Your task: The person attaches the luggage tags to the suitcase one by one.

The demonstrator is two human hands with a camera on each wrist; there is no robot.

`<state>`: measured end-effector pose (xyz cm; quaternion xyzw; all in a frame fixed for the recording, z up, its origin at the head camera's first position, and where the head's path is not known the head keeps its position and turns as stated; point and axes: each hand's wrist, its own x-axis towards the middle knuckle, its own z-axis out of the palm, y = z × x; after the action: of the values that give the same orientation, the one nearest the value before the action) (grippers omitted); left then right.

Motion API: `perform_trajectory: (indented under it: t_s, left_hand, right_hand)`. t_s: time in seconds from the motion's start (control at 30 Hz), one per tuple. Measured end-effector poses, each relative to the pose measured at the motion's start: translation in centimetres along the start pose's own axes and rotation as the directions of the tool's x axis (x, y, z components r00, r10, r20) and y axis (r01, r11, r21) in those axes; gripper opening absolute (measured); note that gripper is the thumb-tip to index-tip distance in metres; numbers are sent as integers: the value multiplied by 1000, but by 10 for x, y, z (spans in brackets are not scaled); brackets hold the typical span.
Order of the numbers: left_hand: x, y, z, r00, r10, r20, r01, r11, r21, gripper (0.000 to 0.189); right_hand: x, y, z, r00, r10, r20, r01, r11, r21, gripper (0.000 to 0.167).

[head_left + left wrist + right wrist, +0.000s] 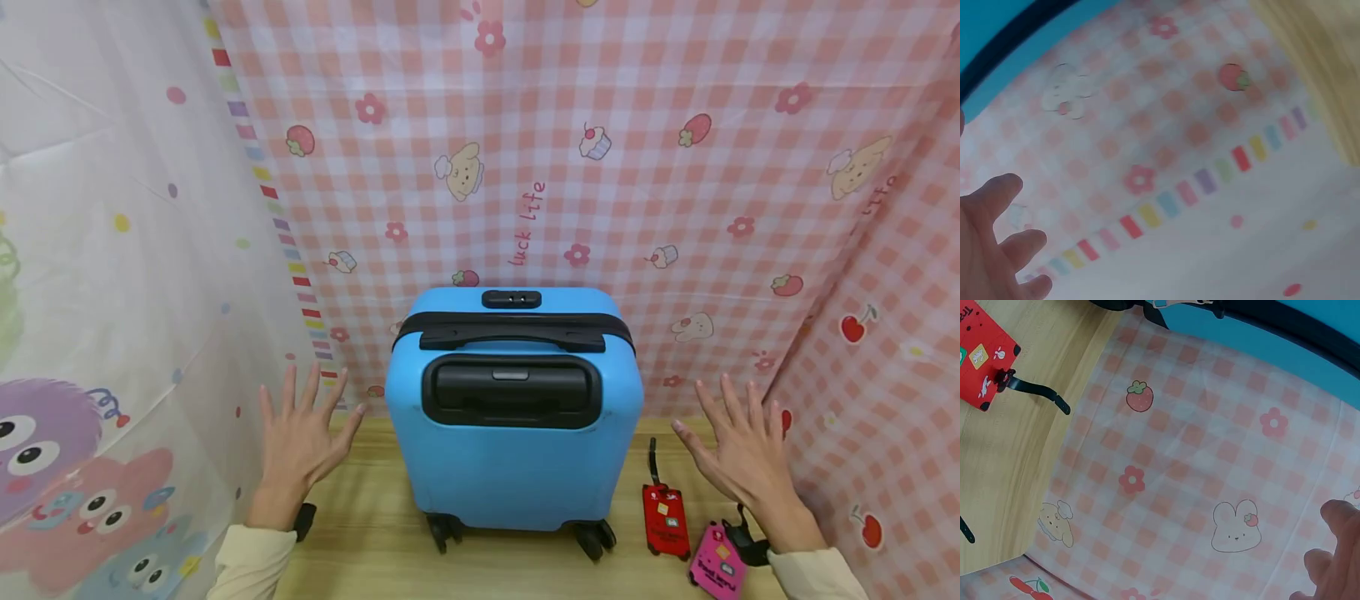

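Note:
A light-blue suitcase [513, 479] stands upright on its black wheels in the middle of the head view, its black carry handle [513, 335] and recessed pull handle [513, 392] facing up. To its left, my left hand [300, 437] is held in the air with fingers spread, holding nothing. My right hand [746, 454] is raised likewise on the other side, empty, fingers spread. Below and left of that hand lie a red luggage tag [666, 521] with a black strap and a pink luggage tag [717, 562]. Both wrist views catch the suitcase's blue side and some fingertips.
The wooden tabletop [345, 533] carries the suitcase and tags. A pink checked cloth [525, 150] hangs behind, another checked cloth [885, 400] closes the right side, and a white cartoon-printed curtain [150, 292] hangs on the left, close to the left hand.

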<state>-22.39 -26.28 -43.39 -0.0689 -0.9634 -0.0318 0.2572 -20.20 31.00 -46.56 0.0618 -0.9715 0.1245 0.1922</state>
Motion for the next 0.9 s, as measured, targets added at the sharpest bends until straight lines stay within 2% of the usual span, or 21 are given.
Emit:
perform_trajectory:
  t_s: [0.17, 0.3, 0.43, 0.57, 0.67, 0.77, 0.9]
  left_hand:
    - [18, 11, -16, 995, 11, -101, -17, 998, -63, 62]
    - [33, 25, -31, 982, 32, -186, -60, 987, -147, 59]
    - [45, 41, -46, 983, 40, -181, -88, 959, -270, 59]
    - [54, 56, -55, 984, 49, -173, -115, 912, -394, 59]
    - [61, 66, -61, 979, 61, -192, -144, 879, -455, 59]
    - [67, 74, -65, 981, 68, -182, -153, 848, -507, 58]
    - [73, 84, -68, 984, 79, -158, -157, 803, -575, 60]
  right_hand:
    - [1, 1, 4, 999, -32, -34, 32, 999, 10, 76]
    - [1, 3, 9, 995, -55, -79, 65, 990, 126, 72]
    - [-6, 8, 23, 994, -29, -108, 61, 952, 299, 69]
    - [-23, 20, 38, 988, 0, -154, 63, 912, 405, 63]
    - [-37, 29, 46, 989, 50, -137, 18, 889, 458, 58]
    - [-51, 37, 50, 990, 133, -45, -96, 873, 477, 59]
    - [-68, 50, 55, 970, 234, 69, -239, 855, 460, 66]
